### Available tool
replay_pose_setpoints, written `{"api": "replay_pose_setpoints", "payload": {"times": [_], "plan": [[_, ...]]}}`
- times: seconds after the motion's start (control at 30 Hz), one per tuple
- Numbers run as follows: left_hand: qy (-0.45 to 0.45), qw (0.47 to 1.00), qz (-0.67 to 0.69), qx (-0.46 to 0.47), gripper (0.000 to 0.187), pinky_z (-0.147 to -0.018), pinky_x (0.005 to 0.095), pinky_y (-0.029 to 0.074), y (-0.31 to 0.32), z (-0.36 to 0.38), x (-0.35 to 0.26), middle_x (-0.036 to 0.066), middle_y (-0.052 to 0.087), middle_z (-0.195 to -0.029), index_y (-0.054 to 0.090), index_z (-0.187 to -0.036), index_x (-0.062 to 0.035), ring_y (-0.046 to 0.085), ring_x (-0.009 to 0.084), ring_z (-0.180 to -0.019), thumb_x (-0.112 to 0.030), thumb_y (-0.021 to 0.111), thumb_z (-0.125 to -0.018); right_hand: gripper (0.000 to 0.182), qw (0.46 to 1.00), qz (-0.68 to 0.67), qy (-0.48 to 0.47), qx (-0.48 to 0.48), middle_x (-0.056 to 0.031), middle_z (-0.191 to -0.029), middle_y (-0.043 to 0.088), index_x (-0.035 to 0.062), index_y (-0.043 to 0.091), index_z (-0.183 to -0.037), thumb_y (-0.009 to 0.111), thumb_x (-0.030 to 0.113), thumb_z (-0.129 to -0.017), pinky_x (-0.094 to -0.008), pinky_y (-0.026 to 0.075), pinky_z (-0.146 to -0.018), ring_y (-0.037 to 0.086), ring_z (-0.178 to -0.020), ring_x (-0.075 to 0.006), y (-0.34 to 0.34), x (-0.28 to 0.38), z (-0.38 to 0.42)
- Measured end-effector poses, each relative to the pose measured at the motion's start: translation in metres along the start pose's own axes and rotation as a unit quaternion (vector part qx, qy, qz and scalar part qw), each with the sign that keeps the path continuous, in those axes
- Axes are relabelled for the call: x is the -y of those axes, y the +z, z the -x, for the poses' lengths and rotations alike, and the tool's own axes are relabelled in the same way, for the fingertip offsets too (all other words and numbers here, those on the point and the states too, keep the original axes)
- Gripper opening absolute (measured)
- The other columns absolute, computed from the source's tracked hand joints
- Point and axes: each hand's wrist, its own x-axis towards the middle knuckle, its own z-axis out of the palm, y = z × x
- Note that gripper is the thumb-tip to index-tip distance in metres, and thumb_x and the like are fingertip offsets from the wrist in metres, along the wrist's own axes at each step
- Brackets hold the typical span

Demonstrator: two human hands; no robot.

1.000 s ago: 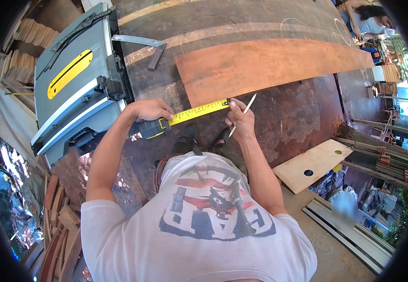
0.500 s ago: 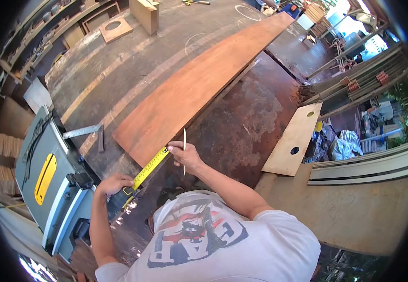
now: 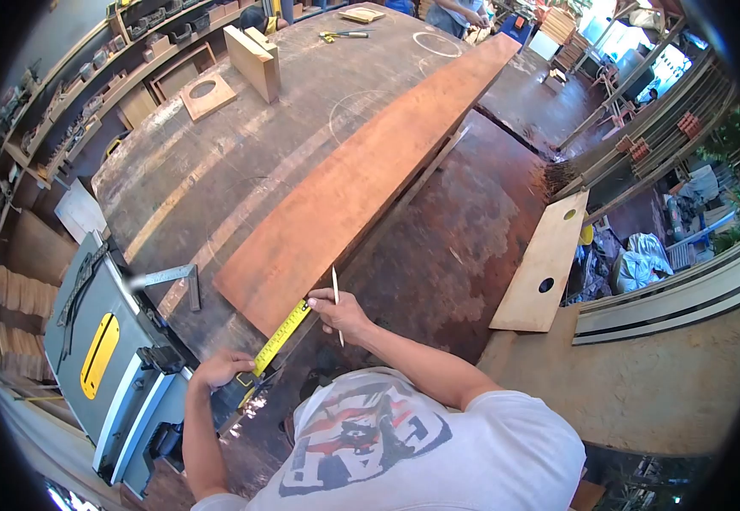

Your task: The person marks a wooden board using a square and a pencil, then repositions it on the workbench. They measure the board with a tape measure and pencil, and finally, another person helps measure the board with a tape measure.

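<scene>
A long reddish-brown board lies across the workbench, its wide end nearest me. Along that near edge stretches a yellow tape measure. My left hand is closed on the tape at the case end, the case partly hidden under it. The tape's far end is pinched by my right hand at the board's long edge. A pale pencil also sticks out upright between the right hand's fingers. A metal try square lies on the bench left of the board.
A table saw with a yellow insert stands left. On the workbench are a holed wooden square, upright wood blocks and yellow-handled pliers. A holed panel leans right. Another person stands at the far end.
The camera view has tilted up, so the scene sits lower and more of the far bench shows. Both hands keep about the same places on the tape and board.
</scene>
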Motion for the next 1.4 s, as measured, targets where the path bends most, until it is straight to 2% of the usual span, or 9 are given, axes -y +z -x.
{"api": "replay_pose_setpoints", "payload": {"times": [0.2,0.37,0.47,0.57,0.6,0.7,0.83,1.1,1.4], "plan": [[0.103,0.988,0.113,0.011,0.031,-0.077,0.0301,0.051,0.034,-0.01,0.035,0.007,0.074,-0.092,0.074,-0.104,0.0031,0.063,0.0138,-0.082,-0.025,0.068,-0.094,0.031,0.997,-0.071,0.012,0.014,-0.0101,-0.097,0.071,0.0026,0.063,-0.118,0.063,0.028,-0.101,-0.0258,0.042,-0.045,0.039,-0.048,-0.0061,-0.02,-0.009,0.02],[0.126,0.914,0.381,0.063,0.031,-0.079,0.0324,0.057,0.072,0.002,0.016,0.017,0.075,-0.098,0.067,-0.107,0.0056,0.071,0.0207,-0.083,-0.022,0.059,-0.095,0.027,0.993,-0.015,-0.01,-0.117,-0.0096,-0.086,0.07,0.0019,0.066,-0.108,0.065,0.027,-0.099,-0.0266,0.042,-0.043,0.042,-0.048,-0.0066,-0.048,-0.024,0.036],[0.178,0.84,0.511,0.049,0.047,-0.08,0.037,0.059,0.096,0.001,0.013,0.026,0.072,-0.101,0.059,-0.118,0.0086,0.072,0.0291,-0.085,-0.025,0.062,-0.086,0.023,0.978,0.032,-0.03,-0.206,-0.0089,-0.079,0.071,0.0015,0.071,-0.099,0.067,0.024,-0.095,-0.0292,0.047,-0.048,0.054,-0.054,-0.0097,-0.08,-0.034,0.028],[0.232,0.774,0.587,0.059,0.06,-0.079,0.0432,0.06,0.107,0.002,0.016,0.03,0.07,-0.102,0.055,-0.125,0.0071,0.071,0.0349,-0.085,-0.028,0.065,-0.078,0.021,0.928,0.22,-0.091,-0.288,-0.0052,-0.076,0.069,0.0019,0.072,-0.101,0.065,0.021,-0.097,-0.0297,0.045,-0.05,0.052,-0.052,-0.0087,-0.103,-0.044,0.023],[0.251,0.739,0.621,0.077,0.061,-0.08,0.0443,0.059,0.11,0.002,0.015,0.03,0.07,-0.102,0.055,-0.126,0.0065,0.071,0.0358,-0.085,-0.029,0.065,-0.077,0.024,0.903,0.272,-0.133,-0.305,-0.0114,-0.081,0.073,0.0008,0.075,-0.097,0.067,0.023,-0.092,-0.0341,0.054,-0.063,0.067,-0.065,-0.0193,-0.122,-0.058,0.017],[0.296,0.65,0.693,0.096,0.064,-0.084,0.0485,0.058,0.116,0.008,0.012,0.027,0.069,-0.104,0.054,-0.131,0.0028,0.069,0.0382,-0.088,-0.03,0.065,-0.077,0.029,0.804,0.464,-0.094,-0.36,-0.0195,-0.089,0.075,0.0014,0.076,-0.096,0.071,0.028,-0.086,-0.0401,0.057,-0.078,0.074,-0.084,-0.032,-0.173,-0.086,0.023],[0.318,0.533,0.778,0.097,0.065,-0.089,0.0549,0.055,0.116,0.017,0.01,0.02,0.067,-0.108,0.053,-0.136,-0.0025,0.067,0.0386,-0.096,-0.032,0.064,-0.08,0.034,0.778,0.459,0.1,-0.417,-0.0253,-0.097,0.073,0.0039,0.077,-0.101,0.069,0.029,-0.08,-0.0467,0.054,-0.091,0.072,-0.101,-0.0386,-0.254,-0.142,0.057],[0.285,0.553,0.783,-0.023,0.062,-0.085,0.0615,0.055,0.125,0.021,0.044,0.012,0.064,-0.107,0.047,-0.141,-0.0088,0.068,0.0363,-0.093,-0.029,0.06,-0.084,0.03,0.777,0.462,0.156,-0.399,-0.0236,-0.099,0.074,0.0024,0.077,-0.096,0.072,0.026,-0.078,-0.0448,0.055,-0.092,0.072,-0.101,-0.0371,-0.268,-0.178,0.097],[0.215,0.571,0.789,-0.074,0.064,-0.081,0.0603,0.057,0.117,0.003,0.034,0.012,0.063,-0.108,0.041,-0.144,-0.0093,0.067,0.0357,-0.086,-0.026,0.058,-0.085,0.029,0.797,0.495,0.07,-0.338,-0.0203,-0.098,0.075,0.0064,0.078,-0.099,0.075,0.028,-0.081,-0.0441,0.055,-0.09,0.072,-0.099,-0.0357,-0.218,-0.135,0.053]]}}
